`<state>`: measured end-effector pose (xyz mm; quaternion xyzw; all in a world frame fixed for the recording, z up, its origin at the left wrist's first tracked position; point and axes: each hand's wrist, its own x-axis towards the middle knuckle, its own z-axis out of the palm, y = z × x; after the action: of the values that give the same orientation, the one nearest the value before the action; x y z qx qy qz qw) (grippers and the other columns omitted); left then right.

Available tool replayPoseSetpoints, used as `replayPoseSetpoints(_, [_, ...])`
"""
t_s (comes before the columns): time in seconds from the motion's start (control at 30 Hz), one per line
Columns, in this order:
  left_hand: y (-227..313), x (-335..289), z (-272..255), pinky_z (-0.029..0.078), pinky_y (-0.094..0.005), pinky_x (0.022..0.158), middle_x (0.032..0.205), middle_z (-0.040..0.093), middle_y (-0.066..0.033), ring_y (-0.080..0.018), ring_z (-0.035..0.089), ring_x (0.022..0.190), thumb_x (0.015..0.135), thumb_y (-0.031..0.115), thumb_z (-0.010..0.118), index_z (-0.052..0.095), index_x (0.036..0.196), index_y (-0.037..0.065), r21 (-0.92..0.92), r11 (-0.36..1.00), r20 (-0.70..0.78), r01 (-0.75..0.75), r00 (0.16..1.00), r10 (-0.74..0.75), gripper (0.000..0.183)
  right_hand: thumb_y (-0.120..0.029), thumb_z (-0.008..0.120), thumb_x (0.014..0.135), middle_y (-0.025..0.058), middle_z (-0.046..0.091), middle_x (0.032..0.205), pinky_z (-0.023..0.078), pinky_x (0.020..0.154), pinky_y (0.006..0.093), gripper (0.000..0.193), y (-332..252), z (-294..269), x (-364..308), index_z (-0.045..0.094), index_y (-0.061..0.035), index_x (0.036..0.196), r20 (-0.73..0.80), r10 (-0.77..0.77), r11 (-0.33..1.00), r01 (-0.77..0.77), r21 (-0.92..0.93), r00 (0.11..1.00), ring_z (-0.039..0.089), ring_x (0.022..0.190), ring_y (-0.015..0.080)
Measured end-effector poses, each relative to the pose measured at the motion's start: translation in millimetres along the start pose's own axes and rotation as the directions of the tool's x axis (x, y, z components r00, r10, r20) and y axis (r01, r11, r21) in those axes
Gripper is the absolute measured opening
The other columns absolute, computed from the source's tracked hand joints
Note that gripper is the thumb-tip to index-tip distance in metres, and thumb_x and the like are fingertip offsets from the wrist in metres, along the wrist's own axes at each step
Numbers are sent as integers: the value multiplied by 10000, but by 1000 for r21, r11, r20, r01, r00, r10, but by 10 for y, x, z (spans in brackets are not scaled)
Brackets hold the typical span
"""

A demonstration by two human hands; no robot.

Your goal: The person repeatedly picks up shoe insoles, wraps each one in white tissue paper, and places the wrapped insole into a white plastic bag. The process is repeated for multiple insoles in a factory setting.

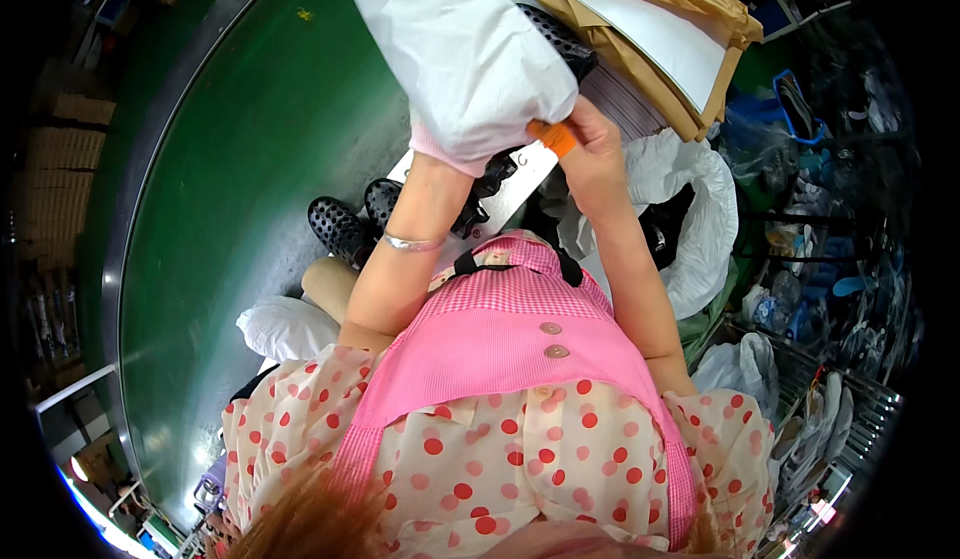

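Note:
A white, wrinkled bag-like piece (pixel 470 59) with a pink lower edge is held up in front of me. My left hand is hidden inside or behind it; only the bare wrist (pixel 440 194), with a silver bangle above it, comes out at the pink edge. Beside its lower right corner, my right hand (pixel 598 154) is closed, pinching a small orange tag (pixel 554 140) against the white material. Under my hands lies a white board (pixel 515 194) with black strap-like pieces on it, partly covered by my arms.
Black shoes with holes (pixel 338 227) stand on the green floor (pixel 230 139) at left. A white plastic bag (pixel 705 259) with dark contents sits right of my forearm. Brown paper (pixel 745 34) and white sheets lie at the far right. A metal rack (pixel 870 429) holds bagged items.

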<state>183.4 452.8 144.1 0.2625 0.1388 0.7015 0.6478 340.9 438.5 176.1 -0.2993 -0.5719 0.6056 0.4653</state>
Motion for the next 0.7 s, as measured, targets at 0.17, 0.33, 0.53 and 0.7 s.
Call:
replayPoseSetpoints(0.17, [68, -124, 34, 445, -407, 997, 1350, 487, -94, -271, 503, 1208, 1001, 370, 363, 372, 1374, 87, 449, 887, 6, -110, 993, 120, 468, -137, 533, 926, 70, 622, 1140, 409, 982, 319, 284, 53, 86, -96, 571, 8, 1167, -12, 51, 854, -37, 519, 999, 568, 1080, 171])
replayPoseSetpoints(0.33, [0, -68, 119, 421, -393, 1017, 1339, 503, -77, -253, 500, 1209, 993, 437, 354, 404, 1358, 98, -41, 999, -221, 16, 975, -25, 500, -460, 430, 964, 86, 598, 1200, 386, 1012, 349, 500, -12, 133, 66, 570, -28, 1175, -145, 341, 581, -87, 809, 929, 570, 1090, 219])
replayPoseSetpoints(0.53, [-272, -105, 388, 376, -414, 1051, 1362, 494, -75, -279, 461, 1247, 978, 471, 351, 429, 1357, 119, -176, 983, -389, 48, 914, -114, 522, -490, 369, 956, 141, 559, 1287, 419, 1004, 392, 613, 72, 164, 269, 497, -6, 1310, -180, 390, 580, -89, 809, 903, 546, 1162, 281])
replayPoseSetpoints(0.7, [-285, 33, 213, 386, -348, 1025, 1295, 502, -107, -228, 493, 1182, 994, 225, 356, 422, 1335, 62, 241, 954, -494, -178, 823, 279, 384, -427, 366, 960, 169, 552, 1289, 411, 1015, 412, 577, 174, -263, 440, 481, 15, 1312, -153, 332, 569, -68, 819, 931, 546, 1160, 311])
